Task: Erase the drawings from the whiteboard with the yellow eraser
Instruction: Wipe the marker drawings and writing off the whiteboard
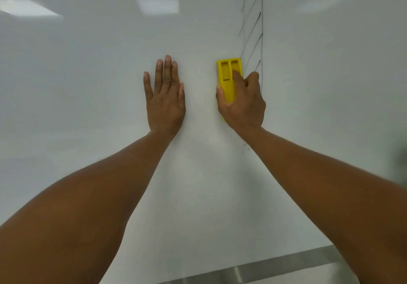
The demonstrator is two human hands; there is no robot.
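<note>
Both forearms reach up from the bottom corners of the view, bare, and meet the whiteboard (88,85) that fills nearly the whole picture. Its glossy surface reflects ceiling lights as pale patches along the top. A metal frame strip (264,270) runs across the lower right edge of the board.

On the right part of the board stand the drawings (253,19): two long near-vertical black lines with slanted strokes between them, like hatching, running from the top edge down to the right hand. A few faint short marks (245,148) show below that hand, beside the wrist.

Next in size, the left hand (166,98) lies flat against the board, fingers straight and close together, thumb slightly apart, holding nothing. It is well to the left of the drawn lines.

Beside it, the right hand (243,105) grips the yellow eraser (229,76). Its thumb curls along the eraser's left edge, a finger lies over the top face, and the remaining fingers curl down the right side. The eraser is pressed upright against the board, its upper half with two rectangular recesses projecting above the fingers, its lower end hidden under the palm. Its upper right corner sits just beside the left drawn line.
</note>
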